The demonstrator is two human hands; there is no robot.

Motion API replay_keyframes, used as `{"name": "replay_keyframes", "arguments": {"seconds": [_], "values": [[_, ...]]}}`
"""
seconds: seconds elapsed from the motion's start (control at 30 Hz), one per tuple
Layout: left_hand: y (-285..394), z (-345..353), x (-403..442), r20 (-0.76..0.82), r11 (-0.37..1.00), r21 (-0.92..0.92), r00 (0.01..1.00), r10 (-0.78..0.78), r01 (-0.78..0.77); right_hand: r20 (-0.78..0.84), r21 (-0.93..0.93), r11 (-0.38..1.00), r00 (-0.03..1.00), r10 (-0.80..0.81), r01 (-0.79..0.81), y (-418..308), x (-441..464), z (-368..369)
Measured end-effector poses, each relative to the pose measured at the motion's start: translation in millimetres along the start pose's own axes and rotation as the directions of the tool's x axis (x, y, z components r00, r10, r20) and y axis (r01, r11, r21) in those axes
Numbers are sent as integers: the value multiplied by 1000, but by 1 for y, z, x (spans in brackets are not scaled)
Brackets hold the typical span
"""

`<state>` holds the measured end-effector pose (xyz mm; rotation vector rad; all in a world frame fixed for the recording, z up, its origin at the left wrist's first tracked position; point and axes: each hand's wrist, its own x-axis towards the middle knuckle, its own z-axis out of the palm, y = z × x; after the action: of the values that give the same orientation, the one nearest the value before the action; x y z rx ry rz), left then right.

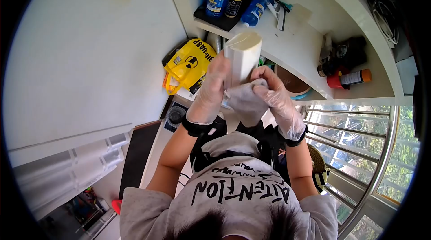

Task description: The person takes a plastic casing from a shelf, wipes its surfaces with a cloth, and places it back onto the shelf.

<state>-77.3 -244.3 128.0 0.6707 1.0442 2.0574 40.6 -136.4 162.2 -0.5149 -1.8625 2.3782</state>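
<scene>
My left hand (209, 92), in a clear plastic glove, is closed around the side of a white box-like container (242, 60), held up in front of my chest. Its pale top faces away from me; what kind of container it is, I cannot tell. A grey cloth (246, 101) hangs at the near end of the container, touching it. The gloved fingers of my right hand (282, 103) pinch this cloth close to the container's lower right side. Slight blur softens the left fingers.
Blue-liquid bottles (217, 0), a spray can (234, 4) and a squeegee (269, 0) occupy the shelf (292, 38) ahead. A yellow bag (191, 62) lies left of my hands. An orange-capped can (354, 77) sits in the right compartment. Metal window bars (350, 133) stand at the right.
</scene>
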Motion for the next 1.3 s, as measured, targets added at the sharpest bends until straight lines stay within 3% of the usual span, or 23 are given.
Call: {"name": "replay_keyframes", "arguments": {"seconds": [0.03, 0.1, 0.23, 0.3, 0.33, 0.37, 0.43, 0.47, 0.5, 0.57, 0.6, 0.67, 0.77, 0.83, 0.87, 0.9, 0.97, 1.0, 1.03, 1.13, 1.17, 1.23, 1.3], "values": [[-8, -4, 2, -54, 962, -270, 997, -45, 29, 32, 39, 999, 999, -7, 6, 1, 0, 1], [-13, -6, 8, -168, 975, -219, 983, -78, 40, 61, -23, 998, 996, 62, -61, 5, -1, -2], [-12, -10, 2, -383, 962, -238, 897, -221, 136, -110, 191, 974, 984, 142, -119, 11, -4, -15], [-7, -6, 0, -389, 893, -436, 871, -300, 113, -557, 199, 935, 819, -138, 293, -15, -11, -7], [-6, 0, -1, -377, 889, -449, 885, -275, 85, -605, -33, 895, 704, -372, 445, -11, -1, -7], [-4, 6, -3, -375, 889, -449, 886, -274, 84, -591, -267, 786, 550, -590, 557, -6, 10, -3], [-1, 21, -7, -389, 956, -292, 909, -148, 30, -342, -567, 748, 727, -595, 345, -3, 12, 23], [1, 30, -9, -417, 940, -339, 901, -121, -31, -47, -636, 592, 740, -671, 496, 2, 19, 31], [-1, 30, -7, -380, 918, -394, 918, -116, -47, 145, -816, 287, 659, -738, 501, -6, 20, 37], [13, 42, -12, -388, 935, -339, 921, -41, -102, -7, -782, 392, 622, -783, 485, -6, 24, 32], [16, 45, -11, -396, 934, -340, 918, -37, -109, -104, -679, 575, 716, -690, 456, -7, 22, 27], [20, 49, -13, -514, 963, -260, 854, -82, -64, -57, -721, 508, 690, -722, 471, -5, 21, 28], [29, 46, -12, -433, 964, -263, 897, -84, -37, 49, -768, 395, 661, -748, 504, -4, 13, 40], [24, 41, -14, -405, 953, -298, 911, -79, -50, -77, -703, 498, 643, -762, 507, -7, 21, 37], [21, 42, -14, -453, 969, -239, 890, -54, -63, -211, -672, 585, 640, -739, 453, -9, 27, 38], [20, 43, -14, -499, 981, -176, 867, -20, -78, -211, -671, 587, 642, -737, 453, -9, 25, 39], [26, 40, -11, -479, 961, -262, 877, -45, -94, 113, -747, 295, 551, -827, 595, -8, 22, 42], [29, 40, -14, -458, 972, -221, 889, -29, -82, 194, -750, 280, 604, -773, 599, -7, 16, 45], [33, 43, -17, -435, 980, -185, 900, -18, -69, 185, -752, 288, 610, -771, 592, -10, 17, 44], [30, 51, -19, -511, 953, -285, 857, -63, -99, -173, -625, 638, 718, -675, 449, -24, 22, 41], [31, 53, -19, -510, 953, -284, 858, -60, -103, -171, -626, 635, 716, -677, 451, -24, 20, 42], [35, 49, -23, -492, 950, -297, 868, -69, -93, 241, -744, 272, 624, -744, 611, -20, 13, 48], [33, 45, -29, -500, 972, -225, 864, -59, -64, 177, -649, 373, 609, -773, 663, -26, 16, 44]]}}
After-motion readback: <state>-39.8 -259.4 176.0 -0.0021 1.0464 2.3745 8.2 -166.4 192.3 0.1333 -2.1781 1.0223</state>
